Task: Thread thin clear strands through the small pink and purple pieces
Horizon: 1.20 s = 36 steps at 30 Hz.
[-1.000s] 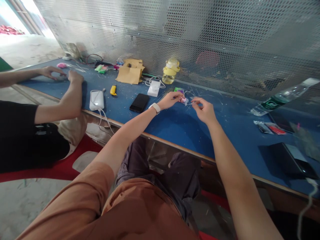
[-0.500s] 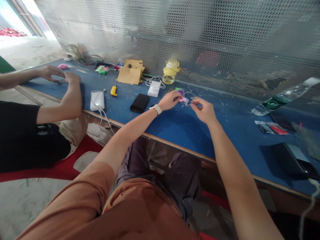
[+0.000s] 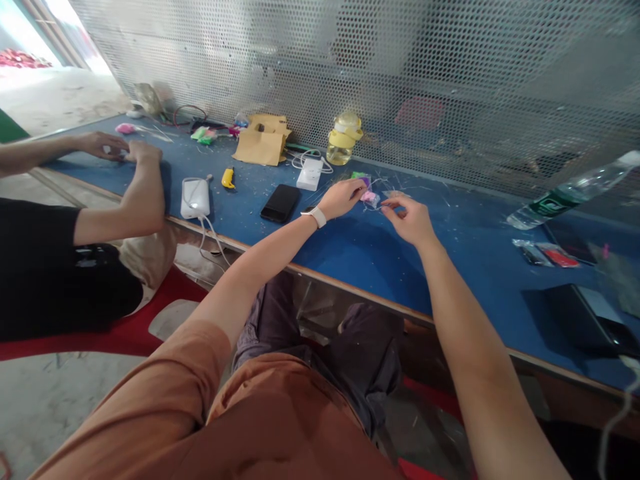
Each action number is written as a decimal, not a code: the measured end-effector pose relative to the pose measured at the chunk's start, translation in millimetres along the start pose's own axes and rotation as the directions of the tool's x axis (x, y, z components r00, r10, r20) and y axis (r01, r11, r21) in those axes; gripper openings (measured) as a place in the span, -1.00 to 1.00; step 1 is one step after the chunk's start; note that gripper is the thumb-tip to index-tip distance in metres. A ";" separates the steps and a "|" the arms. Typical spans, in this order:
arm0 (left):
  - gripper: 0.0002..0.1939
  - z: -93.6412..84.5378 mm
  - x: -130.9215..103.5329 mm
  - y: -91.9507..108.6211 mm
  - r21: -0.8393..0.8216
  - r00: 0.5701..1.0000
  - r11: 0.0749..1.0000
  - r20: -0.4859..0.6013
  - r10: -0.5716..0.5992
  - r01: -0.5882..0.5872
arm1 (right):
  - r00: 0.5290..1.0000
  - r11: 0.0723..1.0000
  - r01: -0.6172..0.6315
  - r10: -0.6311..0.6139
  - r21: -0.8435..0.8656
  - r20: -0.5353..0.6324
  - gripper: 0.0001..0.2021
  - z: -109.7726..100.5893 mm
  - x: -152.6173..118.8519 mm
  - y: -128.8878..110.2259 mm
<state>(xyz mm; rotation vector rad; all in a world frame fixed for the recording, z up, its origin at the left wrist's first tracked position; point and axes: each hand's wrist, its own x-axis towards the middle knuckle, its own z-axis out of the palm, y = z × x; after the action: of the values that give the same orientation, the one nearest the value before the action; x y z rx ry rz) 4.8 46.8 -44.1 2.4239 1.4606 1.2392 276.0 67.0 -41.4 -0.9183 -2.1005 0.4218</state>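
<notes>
My left hand (image 3: pixel 341 199), with a white watch band on its wrist, reaches over the blue table (image 3: pixel 350 253) with its fingers pressed together beside a small pink item in clear plastic (image 3: pixel 369 197). Whatever the fingertips pinch is too small to make out. To the right of the pink item, my right hand (image 3: pixel 407 217) has thumb and forefinger closed together; thin strands lie near the tips, but what they grip is unclear. Just behind the pink item lie small purple and green pieces (image 3: pixel 361 177).
Near my left hand lie a black phone (image 3: pixel 280 203), a white box (image 3: pixel 309 174) and a yellow-lidded bottle (image 3: pixel 343 139). A yellow cutter (image 3: pixel 228 178) and white power bank (image 3: pixel 195 198) are farther left, near another person's arms. A water bottle (image 3: pixel 555 201) and black case (image 3: pixel 575 320) are at right.
The view has shifted slightly. My left fingers have moved a little off the pink item, which shows more fully. My right hand has hardly moved. The other person's fingers have shifted.
</notes>
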 end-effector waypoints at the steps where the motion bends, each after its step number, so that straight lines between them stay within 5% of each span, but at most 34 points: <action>1: -0.74 0.0 0.1 -0.3 -0.007 1.000 1.000 0.007 -0.006 0.006 | 1.000 1.000 -0.002 0.002 -0.002 0.001 -0.37 -0.1 -0.2 -0.7; 11: -0.78 -3.6 -2.9 8.2 -0.094 0.998 0.995 0.051 -0.037 0.042 | 1.000 1.000 0.006 -0.005 0.026 -0.011 -0.38 -0.7 -1.7 -6.8; 21: -0.82 -4.4 -4.0 9.4 -0.024 0.996 0.998 0.062 -0.061 0.062 | 1.000 1.000 0.005 -0.005 0.017 -0.015 -0.20 0.0 -0.6 -8.3; 28: -0.70 -2.9 -5.2 11.7 0.042 0.993 0.994 0.067 -0.099 0.096 | 0.999 1.000 -0.014 0.014 -0.001 -0.032 -0.31 -0.2 -1.3 -8.0; 36: -0.79 -5.8 -6.4 16.2 0.133 0.987 0.985 0.100 -0.125 0.112 | 1.000 0.999 0.010 -0.010 -0.031 -0.005 -0.42 0.6 -1.0 -3.8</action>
<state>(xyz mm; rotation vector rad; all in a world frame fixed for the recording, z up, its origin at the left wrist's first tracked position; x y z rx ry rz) 11.2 31.0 -37.3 2.3970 1.6720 1.0049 274.2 63.7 -40.2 -0.9255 -2.1117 0.3821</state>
